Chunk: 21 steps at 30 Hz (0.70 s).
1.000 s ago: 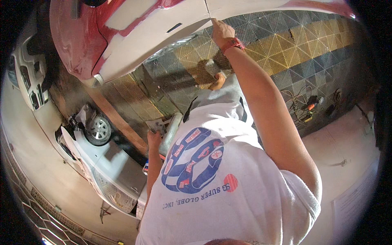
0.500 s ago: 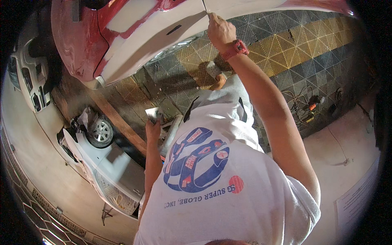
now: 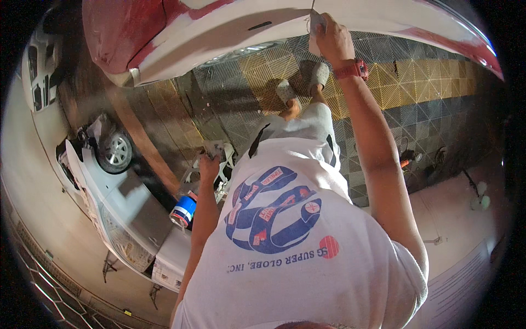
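A car body panel (image 3: 230,32) spans the top of the view, pale beige over much of it, with red paint (image 3: 123,33) at the left. My right hand (image 3: 335,41) is closed on a thin, flat, grey-white putty spreader (image 3: 315,34). That spreader's upper end meets the panel near a dark vertical seam. Lower down on the left, my left hand (image 3: 209,165) grips a flat grey plate (image 3: 218,148), held away from the panel. Its exact kind is unclear.
A blue, white and red can (image 3: 183,210) stands beside my left forearm, near a pale stand (image 3: 189,179). To the left is a light-coloured car (image 3: 131,203) with an exposed wheel (image 3: 116,152). An orange-ended tool (image 3: 405,163) lies on the patterned floor tiles (image 3: 422,77) at right.
My view has shifted, bringing the can and both feet into sight. My right hand has turned, exposing more of the spreader at the seam. The left hand still holds its plate.
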{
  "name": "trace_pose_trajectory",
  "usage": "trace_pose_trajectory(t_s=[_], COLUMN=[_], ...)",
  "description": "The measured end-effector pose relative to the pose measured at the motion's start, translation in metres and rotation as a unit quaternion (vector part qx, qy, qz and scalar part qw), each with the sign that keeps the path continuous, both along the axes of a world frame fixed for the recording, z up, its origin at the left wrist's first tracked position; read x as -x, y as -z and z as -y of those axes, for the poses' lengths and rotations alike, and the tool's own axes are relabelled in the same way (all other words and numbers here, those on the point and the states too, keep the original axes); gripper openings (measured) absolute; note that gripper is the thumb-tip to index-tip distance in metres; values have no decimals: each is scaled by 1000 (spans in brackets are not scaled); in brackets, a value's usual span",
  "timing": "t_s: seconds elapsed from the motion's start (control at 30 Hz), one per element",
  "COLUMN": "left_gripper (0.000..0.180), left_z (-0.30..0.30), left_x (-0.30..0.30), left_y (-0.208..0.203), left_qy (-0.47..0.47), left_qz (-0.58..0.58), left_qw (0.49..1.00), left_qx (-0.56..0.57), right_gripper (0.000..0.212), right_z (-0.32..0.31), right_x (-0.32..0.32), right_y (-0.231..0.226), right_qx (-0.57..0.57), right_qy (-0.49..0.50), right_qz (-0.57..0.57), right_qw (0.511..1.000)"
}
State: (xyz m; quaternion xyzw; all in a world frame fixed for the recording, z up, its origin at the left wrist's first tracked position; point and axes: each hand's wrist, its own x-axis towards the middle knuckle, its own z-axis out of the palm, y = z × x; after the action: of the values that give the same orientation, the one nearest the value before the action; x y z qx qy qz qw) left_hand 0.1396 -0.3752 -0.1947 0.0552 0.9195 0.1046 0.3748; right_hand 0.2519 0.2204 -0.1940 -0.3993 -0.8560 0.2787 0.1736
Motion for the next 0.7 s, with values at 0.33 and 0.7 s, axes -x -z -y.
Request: trace_pose_trajectory(t_s=[0.33, 0.7], left_gripper=[38, 37], left_z=[42, 46], left_x=[-22, -30], left_y=[11, -16], left_qy=[-25, 15], left_qz=[-2, -16], left_qw=[1000, 999], left_qx=[14, 49], right_gripper=[34, 32], right_z=[9, 23], right_x=[8, 3], right_y=[91, 188], right_qx=[37, 21], right_qy=[-4, -19], right_qz=[60, 168], right_qw=[997, 985])
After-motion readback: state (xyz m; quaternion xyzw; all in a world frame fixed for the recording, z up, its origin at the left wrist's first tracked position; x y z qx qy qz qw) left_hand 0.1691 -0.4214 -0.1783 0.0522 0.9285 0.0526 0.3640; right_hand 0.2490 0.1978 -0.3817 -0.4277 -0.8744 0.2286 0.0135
